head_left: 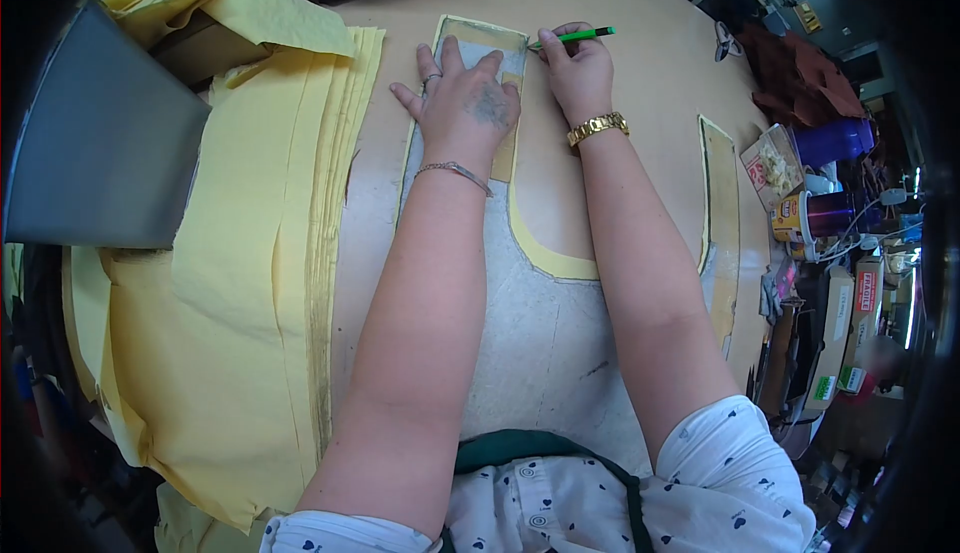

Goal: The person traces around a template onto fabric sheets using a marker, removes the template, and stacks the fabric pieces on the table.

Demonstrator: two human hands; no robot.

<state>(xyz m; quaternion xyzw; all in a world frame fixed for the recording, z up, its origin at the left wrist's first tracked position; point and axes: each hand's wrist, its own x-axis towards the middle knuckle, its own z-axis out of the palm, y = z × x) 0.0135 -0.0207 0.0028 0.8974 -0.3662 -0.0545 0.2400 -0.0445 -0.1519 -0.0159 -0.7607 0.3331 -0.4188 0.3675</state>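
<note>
A person's left hand [468, 98] lies open and spread on a yellow-edged grey template [550, 328], which rests on the worktop [640, 83]. The right hand [578, 73] grips a green pencil [592, 35], tip beside the template's far right corner.

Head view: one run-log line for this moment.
left hand: spread on grey template | right hand: gripping green pencil, tip at template edge | yellow sheets: stacked left of template

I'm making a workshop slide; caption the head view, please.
Left hand spread on a template, right hand holding a green pencil at its edge.
</note>
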